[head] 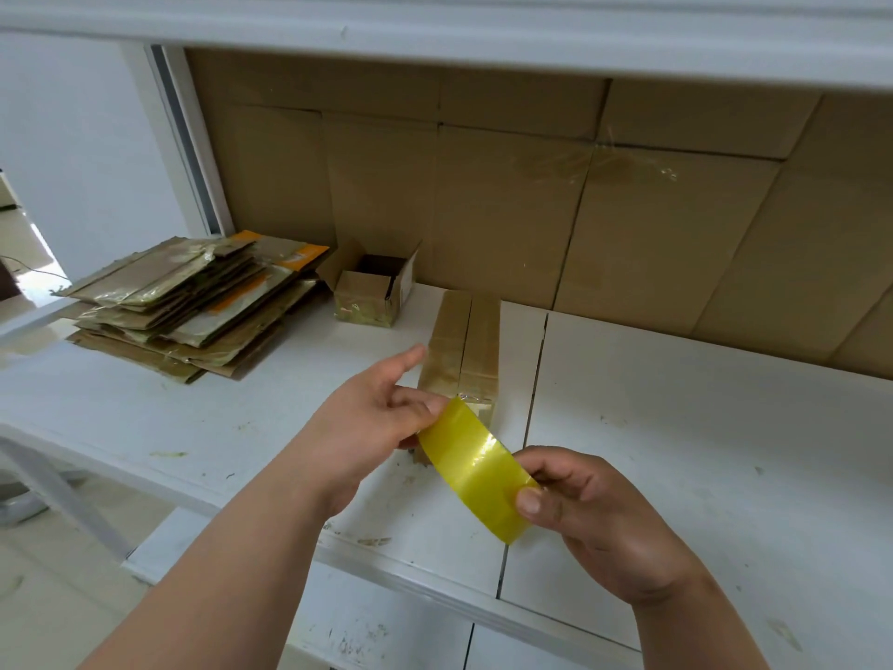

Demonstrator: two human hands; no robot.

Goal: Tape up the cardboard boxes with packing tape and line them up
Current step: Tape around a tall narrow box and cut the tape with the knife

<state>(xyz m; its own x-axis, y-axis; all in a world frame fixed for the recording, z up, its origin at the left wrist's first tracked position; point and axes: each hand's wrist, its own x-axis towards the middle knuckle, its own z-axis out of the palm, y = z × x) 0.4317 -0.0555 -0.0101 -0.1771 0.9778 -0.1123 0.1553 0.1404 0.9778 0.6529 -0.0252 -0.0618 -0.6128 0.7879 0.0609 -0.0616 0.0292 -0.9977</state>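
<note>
A strip of yellow packing tape (476, 469) was held stretched between both hands. Its far end was pinched by the left hand (381, 418), index finger extended; its near end was gripped between thumb and fingers of the right hand (580, 500). No tape roll could be seen in view.

The long narrow cardboard box (461, 350) lay just beyond the left hand, flaps closed, the centre seam apparently not yet taped; some clear film was visible at its near end, where the strip seemed to meet it. Judged as sealing just started on this box.

A small open box (374, 292) stood further out, left of the hands, top flaps up, so still to be closed. A stack of flattened cartons (188, 302) was seen far left, unassembled. No line-up was formed yet; most of the task was judged outstanding.
</note>
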